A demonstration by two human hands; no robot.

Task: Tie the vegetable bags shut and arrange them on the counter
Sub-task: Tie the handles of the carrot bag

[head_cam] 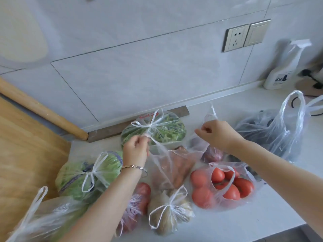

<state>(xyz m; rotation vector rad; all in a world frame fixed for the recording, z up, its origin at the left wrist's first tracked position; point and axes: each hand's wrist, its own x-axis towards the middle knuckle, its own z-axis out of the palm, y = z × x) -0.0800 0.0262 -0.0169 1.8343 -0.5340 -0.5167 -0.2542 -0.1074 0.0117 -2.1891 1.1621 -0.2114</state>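
A clear bag of orange carrots (172,169) lies untied in the middle of the white counter (262,215). My left hand (137,149) pinches one of its handles and my right hand (215,134) pinches the other, the two pulled apart above the bag. Behind them sits a tied bag of green beans (167,131). A tied cabbage bag (87,173) lies at the left, and a tied bag of potatoes (167,215) lies at the front. The tomato bag (225,186) at the right is untied.
A wooden board (26,154) and a rolling pin (40,109) lie at the left. A dark-filled open bag (272,130) stands at the right, a spray bottle (283,70) behind it near a wall socket (236,38). More bags, one at the front left (49,219) and one under my left arm (138,199).
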